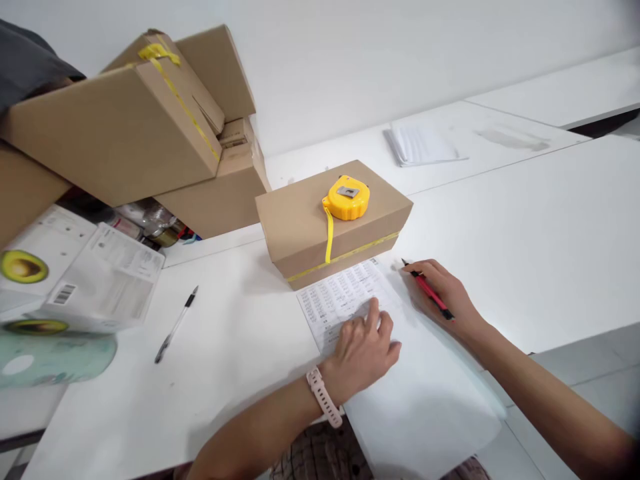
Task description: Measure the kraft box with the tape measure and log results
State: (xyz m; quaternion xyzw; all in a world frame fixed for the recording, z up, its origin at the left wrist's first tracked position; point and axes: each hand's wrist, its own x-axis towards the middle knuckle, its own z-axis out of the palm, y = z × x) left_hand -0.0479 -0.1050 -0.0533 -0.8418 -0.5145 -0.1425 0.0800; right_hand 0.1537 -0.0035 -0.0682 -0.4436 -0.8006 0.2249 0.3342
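I monitor both bare hands through the head view. The left hand (363, 343), fitted with a pale pink wristband (325, 398), lies palm down on the white sheet with a printed table (327, 307); its fingers are partly spread and grip nothing. The right hand (445, 297) is closed on the red-and-black pen (427, 290), the dark tip directed toward the far left, just to the right of the printing. I locate the brown rectangular cardboard box (297, 223) directly beyond the sheet, on the white table (240, 327); I cannot tell whether the sheet passes beneath it. The rounded yellow plastic tape measure (353, 210) rests on the box top, with a yellow strap (330, 240) hanging over the near face. A yellow band (365, 249) runs along the lower part of that face. A clear pen with black ends (176, 325) lies to the left, well apart from both hands.
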